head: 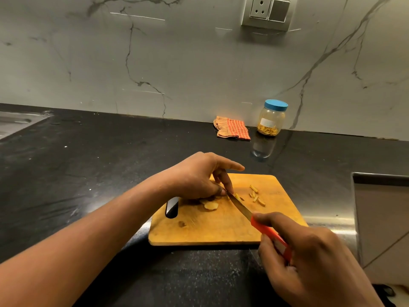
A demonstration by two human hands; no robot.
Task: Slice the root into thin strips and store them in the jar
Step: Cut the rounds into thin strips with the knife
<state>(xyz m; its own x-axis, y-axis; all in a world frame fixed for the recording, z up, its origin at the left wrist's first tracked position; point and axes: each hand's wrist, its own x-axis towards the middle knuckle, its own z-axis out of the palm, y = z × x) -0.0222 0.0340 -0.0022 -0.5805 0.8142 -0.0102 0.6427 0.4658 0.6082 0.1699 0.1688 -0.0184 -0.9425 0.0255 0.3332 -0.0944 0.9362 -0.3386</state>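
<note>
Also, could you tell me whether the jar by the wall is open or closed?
Closed: the blue lid sits on the upright jar, with strips lying in its bottom.

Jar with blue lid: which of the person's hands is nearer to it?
Left. The left hand holds root slices on the cutting board, toward the jar; the right hand grips the knife at the board's near edge.

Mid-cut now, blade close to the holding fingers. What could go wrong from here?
1. The knife blade lies right against the left hand fingertips pinning the root; a slip could nick them.
2. The root is small and partly hidden under those fingers, so it may skid.
3. The jar stands far back with its blue lid on; cut strips on the cutting board could drop on the way.
</note>
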